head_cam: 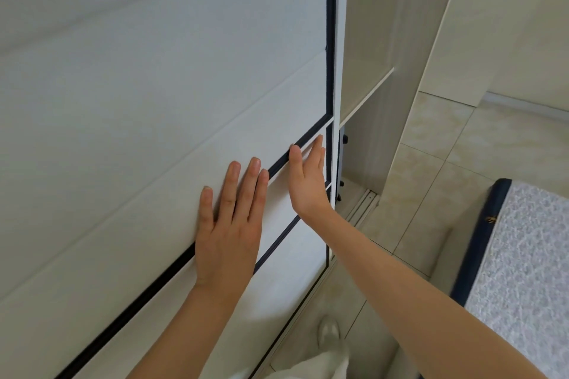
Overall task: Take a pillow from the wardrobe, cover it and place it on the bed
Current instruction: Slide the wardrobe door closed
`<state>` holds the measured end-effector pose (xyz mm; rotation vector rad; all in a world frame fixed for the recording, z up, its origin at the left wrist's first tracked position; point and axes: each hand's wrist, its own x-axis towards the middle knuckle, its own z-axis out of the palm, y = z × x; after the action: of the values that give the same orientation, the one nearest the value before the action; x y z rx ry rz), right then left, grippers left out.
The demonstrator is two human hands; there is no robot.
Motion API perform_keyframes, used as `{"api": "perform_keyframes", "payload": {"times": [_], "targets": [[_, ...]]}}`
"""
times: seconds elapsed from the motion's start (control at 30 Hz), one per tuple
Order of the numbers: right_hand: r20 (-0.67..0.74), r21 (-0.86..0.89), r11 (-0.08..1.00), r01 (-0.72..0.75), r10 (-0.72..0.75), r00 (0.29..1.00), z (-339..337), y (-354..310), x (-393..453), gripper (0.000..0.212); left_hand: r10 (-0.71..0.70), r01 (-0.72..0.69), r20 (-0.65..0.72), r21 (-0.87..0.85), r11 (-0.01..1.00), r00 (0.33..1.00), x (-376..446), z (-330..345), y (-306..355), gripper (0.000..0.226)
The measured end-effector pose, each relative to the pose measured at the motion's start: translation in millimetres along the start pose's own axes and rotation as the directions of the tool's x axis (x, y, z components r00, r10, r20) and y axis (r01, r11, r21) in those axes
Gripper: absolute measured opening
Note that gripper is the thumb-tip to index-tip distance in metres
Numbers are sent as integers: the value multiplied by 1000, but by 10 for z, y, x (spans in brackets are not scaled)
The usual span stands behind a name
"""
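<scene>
A white sliding wardrobe door (154, 101) with dark trim fills the left and middle of the head view. My left hand (229, 224) lies flat against the door's face, fingers spread upward. My right hand (308, 177) presses flat on the door close to its right edge, fingers pointing up. Neither hand holds anything. To the right of the door's edge a narrow gap shows the wardrobe interior (363, 40) with a pale shelf (366, 95). No pillow is visible. The bed (529, 255), a grey patterned mattress with a dark blue border, sits at the lower right.
Beige floor tiles (431, 178) lie between wardrobe and bed. The door's floor track (365, 203) runs along the wardrobe base. My white-shod foot (329, 332) stands near the door's bottom edge. A cream wall (508, 24) rises at the right.
</scene>
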<state>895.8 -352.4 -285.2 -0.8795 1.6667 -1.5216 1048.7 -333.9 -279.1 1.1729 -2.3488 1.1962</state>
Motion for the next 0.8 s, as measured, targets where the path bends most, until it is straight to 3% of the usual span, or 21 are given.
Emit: {"api": "perform_keyframes", "payload": {"times": [0.53, 0.8], "targets": [[-127, -20, 999, 33, -36, 991, -732, 25, 1098, 69, 16, -16, -7, -92, 996, 1000, 1123, 161, 813, 57], [-151, -1, 999, 43, -43, 988, -1122, -36, 1641, 68, 5, -2, 13, -185, 983, 1000, 1636, 215, 1153, 67]]}}
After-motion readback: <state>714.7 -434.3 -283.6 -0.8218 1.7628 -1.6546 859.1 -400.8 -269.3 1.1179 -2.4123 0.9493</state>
